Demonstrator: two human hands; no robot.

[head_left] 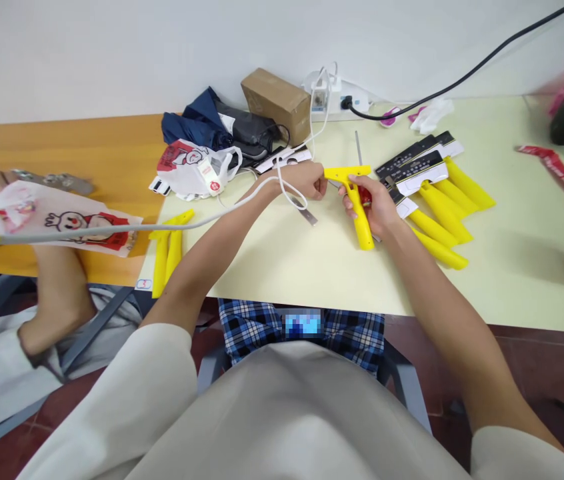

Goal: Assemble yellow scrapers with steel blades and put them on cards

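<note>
My right hand (381, 203) is wrapped around a yellow plastic scraper (362, 223) with a T-shaped head, its handle pointing toward me. Something red (365, 195) shows between the palm and the handle. My left hand (309, 180) is closed at the left end of the scraper's head; its fingers hide whatever they hold. A thin metal piece shows between the two hands, partly covered. Below the left hand lies a flat metal strip (306, 212). Behind the scraper's head a narrow metal strip (359, 148) points toward the wall.
Several yellow scrapers (445, 213) with black-and-white cards lie at right. More yellow scrapers (166, 257) lie at left. A white cable (242, 202) crosses over my left forearm. Behind are a plastic bag (195, 167), cardboard box (279, 100) and power strip (357, 100). A person sits at left.
</note>
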